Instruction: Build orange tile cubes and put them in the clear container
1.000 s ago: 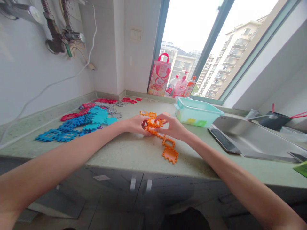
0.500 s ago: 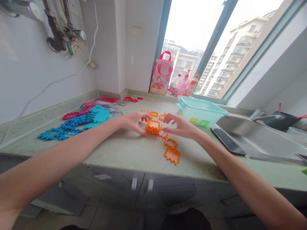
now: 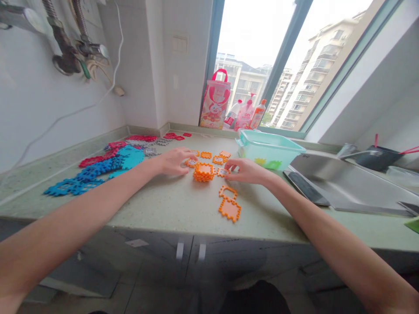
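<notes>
On the counter, a small stack of orange interlocking puzzle tiles (image 3: 203,172) stands between my two hands. My left hand (image 3: 173,161) is just left of the stack, thumb and fingers apart. Its fingertips are close to a loose orange tile (image 3: 191,163); whether they touch it is unclear. On the other side, my right hand (image 3: 245,171) has its thumb and fingers at the right edge of a labelled orange tile (image 3: 223,172). More orange tiles lie behind, including a plain one (image 3: 206,155). In front are an orange frame piece (image 3: 228,192) and a filled tile (image 3: 229,209).
Blue tiles (image 3: 73,184), turquoise tiles (image 3: 130,157) and red tiles (image 3: 90,160) are heaped at the left. A mint plastic tub (image 3: 271,148) stands behind my right hand. Right of it are a phone (image 3: 306,187) and a steel sink (image 3: 347,187). Bottles (image 3: 245,115) line the window.
Both hands have drawn away from the sides of the stack. My left hand has shifted left, while my right fingers have come down to the labelled tile. The view has shifted slightly.
</notes>
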`<state>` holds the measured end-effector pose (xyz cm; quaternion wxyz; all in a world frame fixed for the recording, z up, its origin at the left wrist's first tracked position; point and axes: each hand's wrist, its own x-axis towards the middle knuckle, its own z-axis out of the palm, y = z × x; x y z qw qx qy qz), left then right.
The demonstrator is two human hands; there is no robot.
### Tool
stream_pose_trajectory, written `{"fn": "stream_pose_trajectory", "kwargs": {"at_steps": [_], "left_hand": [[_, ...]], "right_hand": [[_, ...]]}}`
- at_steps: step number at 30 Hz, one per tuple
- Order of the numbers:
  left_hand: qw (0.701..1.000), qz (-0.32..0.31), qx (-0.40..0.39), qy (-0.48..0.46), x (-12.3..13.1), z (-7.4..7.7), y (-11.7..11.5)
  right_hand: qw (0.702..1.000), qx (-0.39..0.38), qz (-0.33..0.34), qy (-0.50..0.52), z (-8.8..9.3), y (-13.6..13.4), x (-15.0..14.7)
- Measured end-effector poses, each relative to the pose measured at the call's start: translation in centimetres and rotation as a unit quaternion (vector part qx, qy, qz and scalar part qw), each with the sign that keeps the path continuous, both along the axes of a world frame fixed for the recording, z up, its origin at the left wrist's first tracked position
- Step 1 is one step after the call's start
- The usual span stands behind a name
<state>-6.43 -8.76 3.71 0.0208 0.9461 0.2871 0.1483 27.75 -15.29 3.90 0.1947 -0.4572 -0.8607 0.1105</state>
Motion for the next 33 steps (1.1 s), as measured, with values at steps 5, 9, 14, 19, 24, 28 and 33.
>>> {"fn": "stream_pose_trajectory", "kwargs": {"at_steps": [5,9,14,19,24,28,33], "left_hand": [[0.999,0.024,-0.034,0.023,-1.1,0.6,0.3],[0.997,0.052,-0.062,0.005,-1.4,0.9,0.7],[0.994,0.075,-0.079,0.007,-1.6,0.9,1.0],[0.994,0.088,-0.048,-0.035,-1.7,1.1,1.0],[0.987,0.095,0.004,-0.129,-1.0,2.0,0.0],[0.974,0.051,-0.008,-0.219,0.0,2.5,-1.5],[0.965,-0.023,-0.059,-0.253,1.0,2.4,-2.8]], "right_hand": [[1.000,0.007,-0.012,0.013,-0.4,0.8,0.7],[0.990,0.096,-0.037,0.092,-0.1,0.5,-0.6],[0.975,0.147,0.029,0.164,1.0,-1.3,-4.2],[0.980,0.145,0.055,0.126,0.7,-2.0,-5.6],[0.981,0.140,0.085,0.107,0.1,-1.6,-5.5],[0.980,0.134,0.080,0.122,0.5,-1.2,-4.7],[0.968,0.185,0.030,0.167,0.9,-0.7,-3.3]]}}
